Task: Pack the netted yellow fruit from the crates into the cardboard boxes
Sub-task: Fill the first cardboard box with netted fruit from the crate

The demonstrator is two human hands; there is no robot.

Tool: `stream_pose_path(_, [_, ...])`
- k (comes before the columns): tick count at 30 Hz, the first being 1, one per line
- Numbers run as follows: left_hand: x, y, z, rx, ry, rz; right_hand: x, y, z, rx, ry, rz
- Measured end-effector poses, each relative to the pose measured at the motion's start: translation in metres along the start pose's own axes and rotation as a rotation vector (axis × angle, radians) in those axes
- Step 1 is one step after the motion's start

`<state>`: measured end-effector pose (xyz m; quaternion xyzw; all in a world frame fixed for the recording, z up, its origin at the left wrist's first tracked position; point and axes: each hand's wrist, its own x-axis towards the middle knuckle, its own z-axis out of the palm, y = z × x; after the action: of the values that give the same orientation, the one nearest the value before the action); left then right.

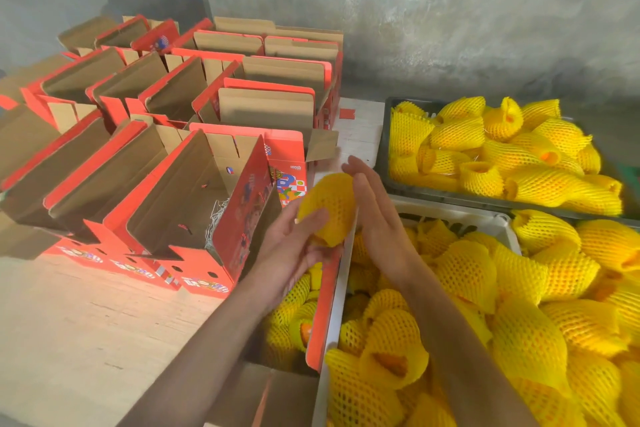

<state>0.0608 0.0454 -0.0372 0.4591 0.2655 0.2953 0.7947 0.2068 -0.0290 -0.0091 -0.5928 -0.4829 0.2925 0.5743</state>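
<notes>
A netted yellow fruit (329, 206) is held in mid-air between both my hands, above the gap between boxes and crates. My left hand (289, 246) cups it from below with the thumb on its front. My right hand (372, 208) lies flat against its right side, fingers straight. Under my left forearm an open red cardboard box (320, 315) holds several netted fruit. Beyond it an open red box (194, 215) shows paper shreds inside. The near white crate (450, 213) and the far dark crate (382, 152) are piled with netted fruit.
Rows of open red cardboard boxes (145, 94) with raised brown flaps fill the left and back. They stand on a pale wooden surface (69, 322). A grey concrete wall (450, 10) closes the back.
</notes>
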Motion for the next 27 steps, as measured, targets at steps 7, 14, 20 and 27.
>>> stream_pose_path(7, [-0.008, -0.043, -0.032, 0.845, 0.379, -0.089, -0.017, 0.009, -0.065, -1.363, 0.041, 0.835])
stream_pose_path(14, [-0.014, -0.09, -0.036, 1.245, 0.083, -0.207, -0.023, 0.013, -0.08, -1.273, -0.13, 0.915])
stream_pose_path(20, [-0.016, -0.045, -0.033, 0.63, 0.393, 0.09, -0.013, 0.015, -0.074, -0.748, 0.185, 0.2])
stream_pose_path(27, [-0.015, 0.003, 0.01, 0.27, -0.093, 0.063, -0.004, -0.004, 0.0, 0.081, -0.087, -0.081])
